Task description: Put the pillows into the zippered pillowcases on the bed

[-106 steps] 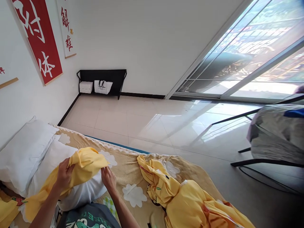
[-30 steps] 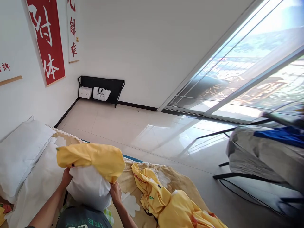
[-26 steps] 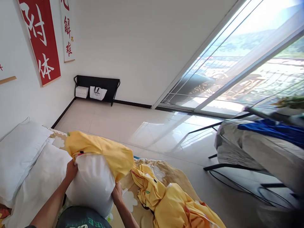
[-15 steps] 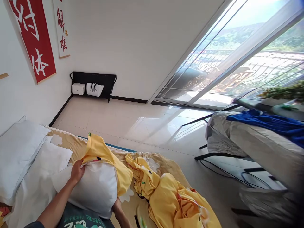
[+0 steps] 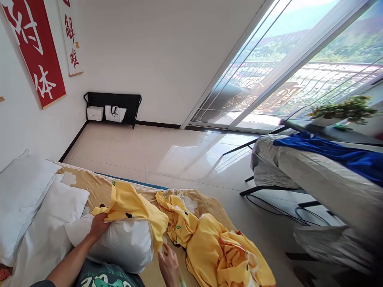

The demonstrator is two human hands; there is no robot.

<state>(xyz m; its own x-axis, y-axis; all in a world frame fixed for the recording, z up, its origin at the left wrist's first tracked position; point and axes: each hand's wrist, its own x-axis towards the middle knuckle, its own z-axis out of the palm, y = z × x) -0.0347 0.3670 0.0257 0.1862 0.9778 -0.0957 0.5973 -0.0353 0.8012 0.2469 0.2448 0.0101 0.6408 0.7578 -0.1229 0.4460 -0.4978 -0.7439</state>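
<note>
A white pillow (image 5: 128, 239) lies in front of me on the bed, partly inside a yellow pillowcase (image 5: 134, 203) with dark and green marks. The case covers its far side and right end; the near side is bare. My left hand (image 5: 99, 226) is closed on the edge of the pillowcase, at the pillow's upper left. Just off the pillow's right end, my right hand (image 5: 169, 263) has its fingers apart and partly bent, close to the hanging corner of the case. Whether its fingertips touch the cloth is hard to make out.
Crumpled yellow bedding (image 5: 215, 247) lies to the right on the patterned bed sheet (image 5: 80, 179). More white pillows (image 5: 26, 199) rest at the left. Beyond the bed are a tiled floor (image 5: 161, 159), a black shelf (image 5: 128, 105) and a chair with blue cloth (image 5: 329, 149).
My right hand has left the pillow's lower right side and moved up and right, beside the case's corner. The left hand still grips the case edge, which now hangs lower over the pillow.
</note>
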